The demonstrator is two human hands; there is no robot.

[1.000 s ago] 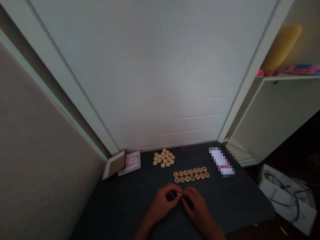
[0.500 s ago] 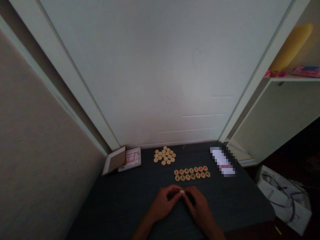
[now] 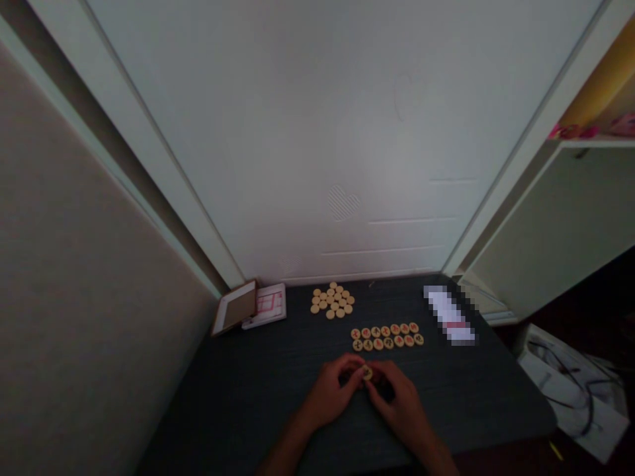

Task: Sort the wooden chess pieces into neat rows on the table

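Between the fingertips of both hands is a round wooden Chinese chess piece [image 3: 367, 373], its dark-marked face turned up toward me. My left hand [image 3: 328, 394] pinches it from the left, thumb and fingers closed. From the right side my right hand [image 3: 401, 402] closes its fingers on the same piece. Just beyond the hands lie two neat rows of Chinese chess pieces [image 3: 388, 343], with red or dark characters showing. Farther back is a loose cluster of blank-looking pieces [image 3: 338, 297], lying flat close together.
At the back left, a brown-and-white open box or lid [image 3: 241, 311] leans over a white case with red lines [image 3: 270, 303]. A blurred-out white item [image 3: 449, 317] lies at the right. The dark table [image 3: 238, 396] meets a white panel behind. A white box with cables [image 3: 575, 396] stands beyond its right edge.
The piece in my hands has tilted from nearly edge-on to showing its marked face. My view has shifted slightly; the rows and cluster keep their layout.
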